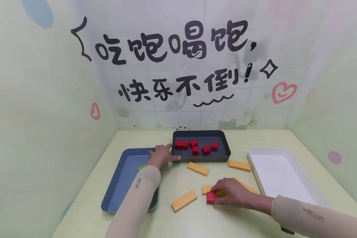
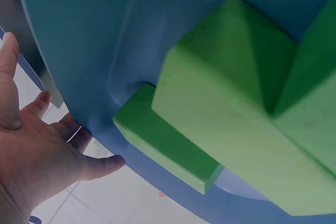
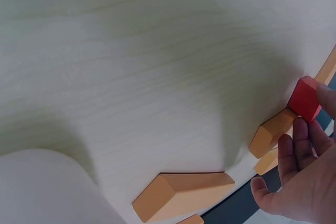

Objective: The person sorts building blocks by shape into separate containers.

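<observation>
My right hand (image 1: pixel 233 193) pinches a red cube (image 1: pixel 211 198) between thumb and fingers, low over the table beside an orange rectangular block (image 1: pixel 206 189). In the right wrist view, the fingertips are at the red cube (image 3: pixel 304 98), close to the end of an orange block (image 3: pixel 270 132). At the left end of the dark grey tray (image 1: pixel 202 159), my left hand (image 1: pixel 162 154) has its fingers spread at the rim. Several red cubes (image 1: pixel 206 150) lie inside that tray. The left wrist view shows the same hand (image 2: pixel 44 150) beside the blue tray's edge, holding nothing.
On the left stands the blue tray (image 1: pixel 119 188), with green blocks (image 2: pixel 210 103) in it, partly hidden by my left arm. A white tray (image 1: pixel 281 172) stands on the right. More orange blocks (image 1: pixel 184 201) lie scattered between the trays. Printed walls enclose the table.
</observation>
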